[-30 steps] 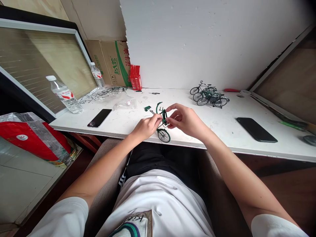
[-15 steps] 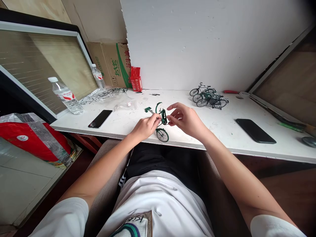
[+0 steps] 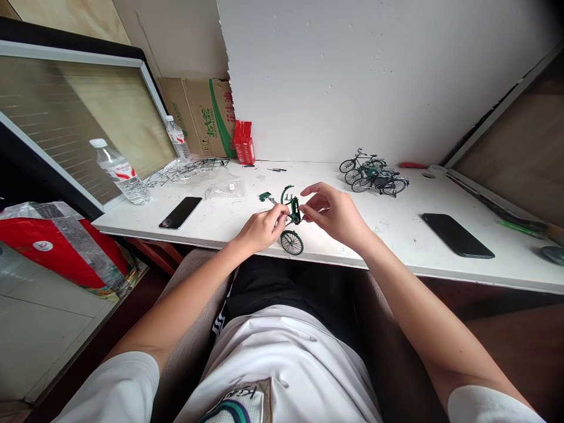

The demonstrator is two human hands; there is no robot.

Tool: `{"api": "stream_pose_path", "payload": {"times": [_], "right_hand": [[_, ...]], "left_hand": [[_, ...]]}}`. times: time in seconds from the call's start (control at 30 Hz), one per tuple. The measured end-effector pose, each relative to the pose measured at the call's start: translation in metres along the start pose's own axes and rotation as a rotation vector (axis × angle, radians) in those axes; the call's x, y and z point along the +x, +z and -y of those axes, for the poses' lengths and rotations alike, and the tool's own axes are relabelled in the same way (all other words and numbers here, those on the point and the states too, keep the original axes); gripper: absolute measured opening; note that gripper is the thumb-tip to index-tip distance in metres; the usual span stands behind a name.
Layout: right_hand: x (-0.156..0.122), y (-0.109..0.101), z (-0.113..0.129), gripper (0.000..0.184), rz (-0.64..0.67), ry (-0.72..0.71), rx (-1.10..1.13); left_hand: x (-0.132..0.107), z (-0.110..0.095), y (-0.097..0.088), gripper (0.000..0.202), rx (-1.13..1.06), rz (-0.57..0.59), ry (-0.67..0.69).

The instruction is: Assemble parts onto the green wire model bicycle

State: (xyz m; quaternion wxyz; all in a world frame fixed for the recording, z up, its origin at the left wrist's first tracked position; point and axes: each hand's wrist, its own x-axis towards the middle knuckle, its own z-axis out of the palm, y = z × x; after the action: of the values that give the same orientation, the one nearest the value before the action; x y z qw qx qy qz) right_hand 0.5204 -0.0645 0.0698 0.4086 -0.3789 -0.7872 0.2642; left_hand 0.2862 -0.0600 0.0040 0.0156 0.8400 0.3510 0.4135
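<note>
A green model bicycle [image 3: 292, 216] is held over the front edge of the white table, with only one wheel [image 3: 291, 242] showing, at its near end. A bare curved mudguard stands at its far end, and its handlebar part sticks out to the left. My left hand [image 3: 264, 227] is closed on the bicycle from the left, thumb and fingers pinching its frame. My right hand [image 3: 330, 208] pinches at the right side of the frame, by the chain and pedal area, its index finger raised. What small part lies in those fingertips is hidden.
Several assembled model bicycles [image 3: 373, 171] stand at the back right. Phones lie at left [image 3: 180, 212] and right [image 3: 458, 235]. Dark plastic sprues [image 3: 189, 170], a clear plastic bag [image 3: 227, 188], water bottles [image 3: 121, 171] and a red box [image 3: 244, 143] are at the back left.
The bicycle turns very slightly in my fingers. Both hands keep nearly the same place and grip; the whole view shifts slightly.
</note>
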Motion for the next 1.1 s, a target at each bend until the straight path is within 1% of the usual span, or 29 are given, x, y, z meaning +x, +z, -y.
{"api": "stream_pose_path", "payload": {"times": [0.2,0.37,0.47,0.6,0.73,0.87,1.0,1.1], "right_hand": [[0.001,0.0,0.0,0.029,-0.007,-0.001,-0.014],[0.001,0.001,0.0,0.035,-0.06,0.002,-0.02],[0.0,0.002,0.002,0.034,-0.08,-0.022,-0.032],[0.0,0.003,0.005,0.035,-0.074,-0.062,-0.009],[0.0,0.003,0.006,0.035,-0.052,-0.082,0.038],[0.0,0.003,0.007,0.037,-0.043,-0.055,0.08],[0.0,0.004,0.008,0.04,-0.055,-0.035,0.129],[-0.001,0.006,0.008,0.04,-0.063,-0.029,0.141]], "left_hand": [[-0.001,-0.002,0.0,0.02,-0.046,-0.018,0.023],[-0.001,-0.002,0.001,0.02,-0.026,-0.044,0.009],[0.0,-0.003,0.001,0.02,-0.022,-0.068,0.01],[0.0,-0.004,0.001,0.019,-0.051,-0.085,0.009],[0.0,-0.007,0.0,0.019,-0.098,-0.089,-0.025],[0.001,-0.013,-0.002,0.026,-0.169,-0.096,-0.069],[0.002,-0.016,-0.002,0.037,-0.157,-0.13,-0.093],[0.003,-0.017,-0.001,0.038,-0.15,-0.151,-0.108]]}}
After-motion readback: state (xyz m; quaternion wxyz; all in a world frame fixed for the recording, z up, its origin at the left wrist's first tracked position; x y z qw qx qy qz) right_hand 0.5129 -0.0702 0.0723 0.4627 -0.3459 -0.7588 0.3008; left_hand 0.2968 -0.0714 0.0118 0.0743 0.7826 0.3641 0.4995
